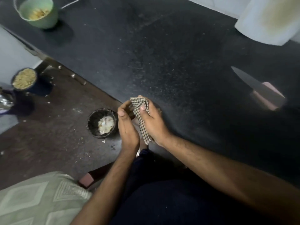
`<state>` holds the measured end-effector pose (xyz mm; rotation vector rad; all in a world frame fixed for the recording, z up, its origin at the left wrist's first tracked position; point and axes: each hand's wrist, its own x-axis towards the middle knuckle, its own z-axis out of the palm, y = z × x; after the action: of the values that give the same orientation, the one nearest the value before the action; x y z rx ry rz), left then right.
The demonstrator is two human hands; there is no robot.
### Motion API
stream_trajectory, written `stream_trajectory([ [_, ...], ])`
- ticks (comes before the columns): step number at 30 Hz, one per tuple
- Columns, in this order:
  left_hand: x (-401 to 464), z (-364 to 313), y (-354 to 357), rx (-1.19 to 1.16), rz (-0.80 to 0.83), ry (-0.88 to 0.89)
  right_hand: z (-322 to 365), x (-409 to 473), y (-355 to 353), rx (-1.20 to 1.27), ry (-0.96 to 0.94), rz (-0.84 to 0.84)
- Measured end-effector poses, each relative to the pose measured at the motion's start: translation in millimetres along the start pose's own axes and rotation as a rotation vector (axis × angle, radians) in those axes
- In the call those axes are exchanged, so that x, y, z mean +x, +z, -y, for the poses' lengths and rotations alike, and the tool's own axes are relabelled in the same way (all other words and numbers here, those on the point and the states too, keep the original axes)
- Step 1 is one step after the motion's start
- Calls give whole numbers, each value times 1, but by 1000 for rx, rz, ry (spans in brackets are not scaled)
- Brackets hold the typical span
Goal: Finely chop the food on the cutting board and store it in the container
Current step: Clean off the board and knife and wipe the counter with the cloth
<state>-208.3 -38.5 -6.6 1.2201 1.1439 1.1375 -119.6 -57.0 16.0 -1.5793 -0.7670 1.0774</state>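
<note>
Over the dark counter (162,54) we see both hands rubbing a checked cloth (140,117), right hand (152,122) gripping it, left hand (127,125) loosely curled against it, likely wiping clean, while chopped food sits in the black bowl (102,122) just left, knife (258,88) set aside.

This looks like a home kitchen. A dark speckled stone countertop (162,54) fills the middle of the view. At ten o'clock on it stands a pale green bowl (39,12) of chopped food. A knife (258,88) with a pinkish handle lies at three o'clock. Two small dark bowls (24,79) of food sit at nine and seven o'clock on a littered brown floor (48,135).
</note>
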Motion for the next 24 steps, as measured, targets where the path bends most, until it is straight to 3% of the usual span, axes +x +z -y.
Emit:
stream_trajectory([
  [2,7,-5,-16,24,-105,15,11,9,16,76,122,52],
  [6,20,-11,-30,118,-157,-4,32,17,21,187,181,61],
  [9,34,-12,-25,79,-36,-57,42,25,8,364,224,42],
  [14,55,-21,13,85,168,-71,47,44,-43,337,243,-35],
  [16,63,-23,34,112,238,-58,47,44,-67,225,233,-10],
  [19,72,-23,70,139,347,-59,44,35,-100,-132,132,-39],
  [24,66,-23,132,147,541,-47,44,24,-157,-528,-108,-369],
])
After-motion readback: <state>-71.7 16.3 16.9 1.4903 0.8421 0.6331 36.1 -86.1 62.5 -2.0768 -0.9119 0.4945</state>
